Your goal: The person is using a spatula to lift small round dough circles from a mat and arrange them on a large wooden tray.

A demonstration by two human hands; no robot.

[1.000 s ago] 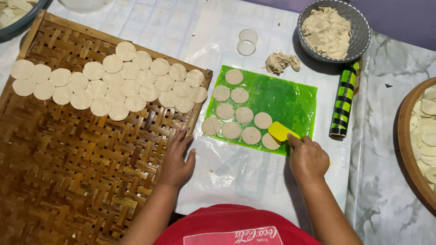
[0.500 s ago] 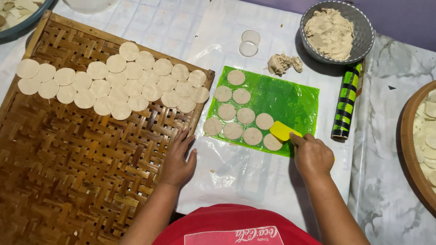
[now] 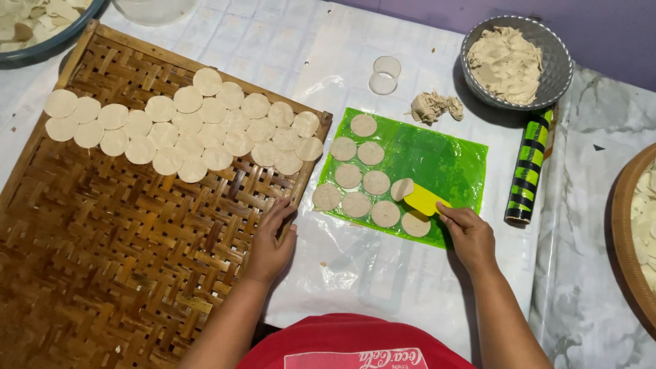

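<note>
My right hand (image 3: 470, 236) grips a yellow scraper (image 3: 424, 199) whose blade lies under one dough round (image 3: 401, 188) on the green plastic sheet (image 3: 444, 160). Several more cut dough rounds (image 3: 357, 175) lie on the sheet's left half. My left hand (image 3: 270, 240) rests flat, fingers apart, on the right edge of the woven bamboo tray (image 3: 123, 239). Rows of dough rounds (image 3: 184, 130) cover the tray's upper part.
A grey bowl of dough scraps (image 3: 516, 61) stands at the back right, a small scrap lump (image 3: 436, 106) and a clear ring cutter (image 3: 385, 74) in front of it. A green-and-black striped roll (image 3: 527, 164) lies right of the sheet. A wooden tray (image 3: 632, 239) sits at the far right.
The scraper has slid left under a dough round, lifting its edge. My left hand has stayed on the tray's edge.
</note>
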